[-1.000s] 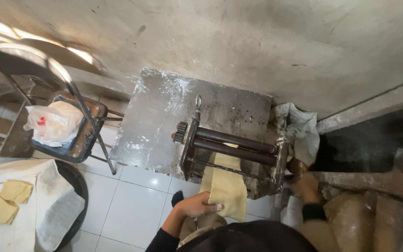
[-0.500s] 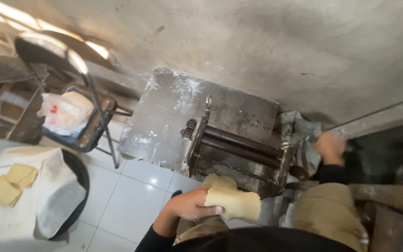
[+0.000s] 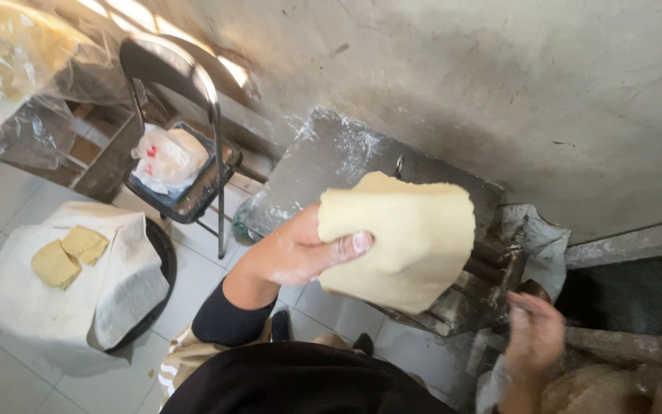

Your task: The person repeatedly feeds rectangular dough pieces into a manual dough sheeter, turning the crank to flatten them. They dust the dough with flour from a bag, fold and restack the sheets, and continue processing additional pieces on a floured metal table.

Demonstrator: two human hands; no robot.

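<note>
Your left hand (image 3: 300, 249) grips one dough sheet (image 3: 400, 238); your right hand (image 3: 534, 337) hangs loosely open; two dough pieces (image 3: 69, 254) lie on one cloth (image 3: 116, 284).

A rough grey wall (image 3: 438, 84) rises behind, stained and scuffed, with bright light streaking across its upper left. White tiles (image 3: 9, 222) cover the floor. A black folding chair (image 3: 181, 115) stands by the wall, a plastic bag (image 3: 168, 157) on its seat. Left of it, clear sheeting (image 3: 32, 115) drapes over a wooden shelf (image 3: 101, 165).
</note>
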